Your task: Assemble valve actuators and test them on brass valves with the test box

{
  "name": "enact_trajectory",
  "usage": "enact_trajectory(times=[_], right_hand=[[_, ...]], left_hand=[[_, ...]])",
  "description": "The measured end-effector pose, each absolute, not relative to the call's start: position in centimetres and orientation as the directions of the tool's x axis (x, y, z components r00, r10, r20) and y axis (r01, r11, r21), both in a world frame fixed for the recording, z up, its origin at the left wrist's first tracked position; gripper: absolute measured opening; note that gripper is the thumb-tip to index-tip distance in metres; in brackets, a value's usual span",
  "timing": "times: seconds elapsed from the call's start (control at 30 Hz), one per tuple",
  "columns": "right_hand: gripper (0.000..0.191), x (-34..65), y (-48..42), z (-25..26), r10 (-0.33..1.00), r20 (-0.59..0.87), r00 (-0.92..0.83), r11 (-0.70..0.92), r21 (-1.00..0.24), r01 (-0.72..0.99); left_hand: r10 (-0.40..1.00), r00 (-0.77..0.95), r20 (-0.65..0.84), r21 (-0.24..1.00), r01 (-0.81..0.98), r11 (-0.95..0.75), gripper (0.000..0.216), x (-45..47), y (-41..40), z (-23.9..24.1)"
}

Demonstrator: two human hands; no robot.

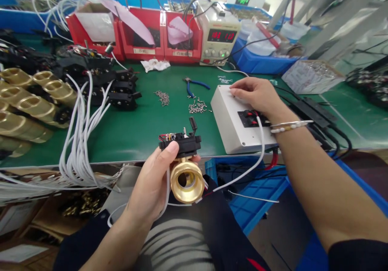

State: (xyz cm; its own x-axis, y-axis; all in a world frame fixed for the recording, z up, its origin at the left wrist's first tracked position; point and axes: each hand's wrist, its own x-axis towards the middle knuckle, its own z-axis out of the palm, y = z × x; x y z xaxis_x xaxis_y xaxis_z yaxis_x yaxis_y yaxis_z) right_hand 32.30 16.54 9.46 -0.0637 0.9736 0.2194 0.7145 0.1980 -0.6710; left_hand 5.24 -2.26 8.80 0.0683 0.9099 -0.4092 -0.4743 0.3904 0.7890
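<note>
The valve (187,178) is in the air at the near edge of the surface (136,125), clamped in the left grip (154,174). Its black top (183,146) is already seated on the body, but wires there lie bare and uncovered, so assembly looks unfinished; the brass shines. The right grip (254,93) rests on the box (251,135) at the same edge; whether it pinches anything cannot be told. A white lead (263,141) runs from box toward valve; loose screws (197,107) lie farther from that edge.
</note>
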Motion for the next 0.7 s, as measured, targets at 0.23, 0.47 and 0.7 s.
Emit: enact_trajectory(times=[0.23,0.47,0.7], right_hand=[[0.007,31.5,16.4,10.0,0.99,0.143,0.011,0.1,-0.739,0.666],[0.008,31.3,16.4,10.0,0.992,0.129,0.018,0.085,-0.744,0.662],[0.007,30.9,15.9,10.2,0.989,0.146,0.031,0.087,-0.731,0.677]], left_hand=[[0.898,0.08,-0.433,0.79,-0.445,0.421,0.055,5.2,-2.9,9.3],[0.901,0.087,-0.424,0.747,-0.53,0.402,0.045,5.2,-3.2,10.0],[0.885,0.138,-0.444,0.687,-0.582,0.435,0.04,5.1,-3.3,10.4]])
